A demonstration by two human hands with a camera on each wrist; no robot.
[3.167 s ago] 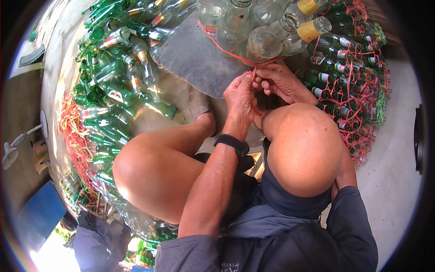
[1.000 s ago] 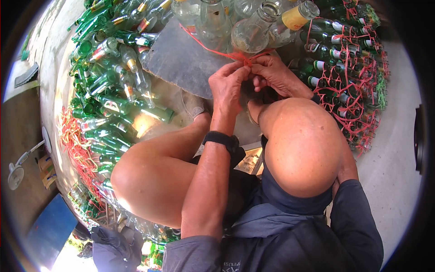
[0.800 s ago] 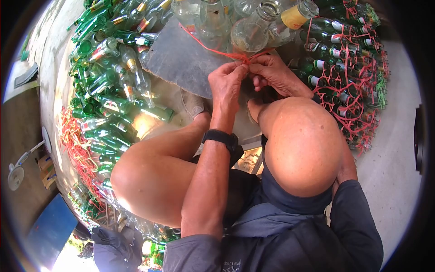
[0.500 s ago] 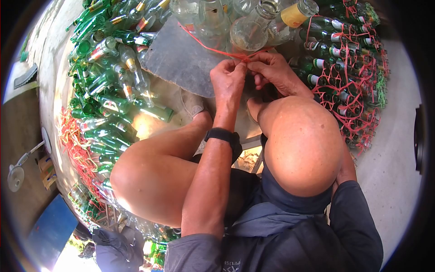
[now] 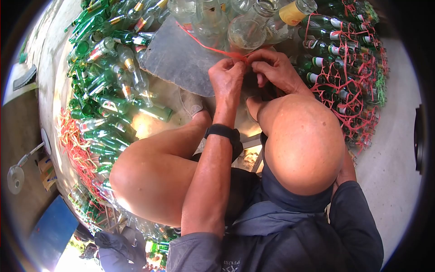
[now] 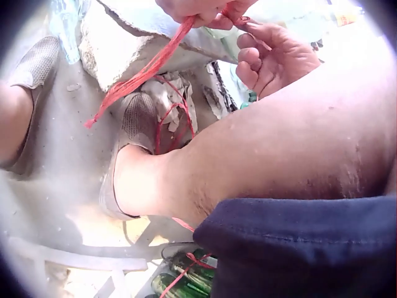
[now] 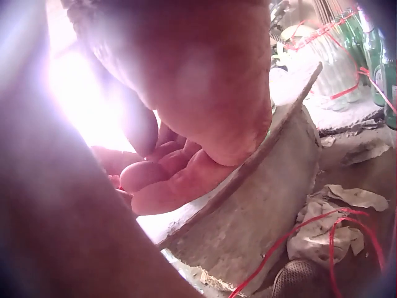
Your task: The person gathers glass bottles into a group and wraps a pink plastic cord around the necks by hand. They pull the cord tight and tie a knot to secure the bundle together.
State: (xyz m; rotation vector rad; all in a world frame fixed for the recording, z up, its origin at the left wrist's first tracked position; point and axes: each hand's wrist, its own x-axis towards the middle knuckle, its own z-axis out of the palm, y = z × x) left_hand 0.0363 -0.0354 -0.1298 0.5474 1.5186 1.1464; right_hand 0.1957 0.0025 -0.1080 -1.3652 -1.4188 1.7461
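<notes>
Red twine [image 5: 209, 48] runs along the near side of several clear glass bottles [image 5: 247, 31] standing on a grey slab [image 5: 174, 59]. Both hands meet at its knotted part, close to the slab's near edge. The left hand [image 5: 226, 79] pinches the twine between thumb and curled fingers; in the left wrist view a frayed red tail [image 6: 146, 71] hangs from it. Just to its right, the right hand [image 5: 276, 70] pinches the twine with thumb and index finger, its other fingers curled [image 7: 167, 177]. The knot itself is mostly covered by the fingertips.
Loose green and clear bottles [image 5: 108, 77] lie in a heap at the left, beside a tangle of red twine [image 5: 74, 143]. Netted green bottles [image 5: 340, 63] are stacked at the right. Bent knees [image 5: 303, 140] flank the forearms; shoes [image 6: 138, 121] rest below the slab.
Compared with the oldest frame, the view has shifted and both hands sit closer to the bottles. The red tail below the left hand is no longer visible in the head view.
</notes>
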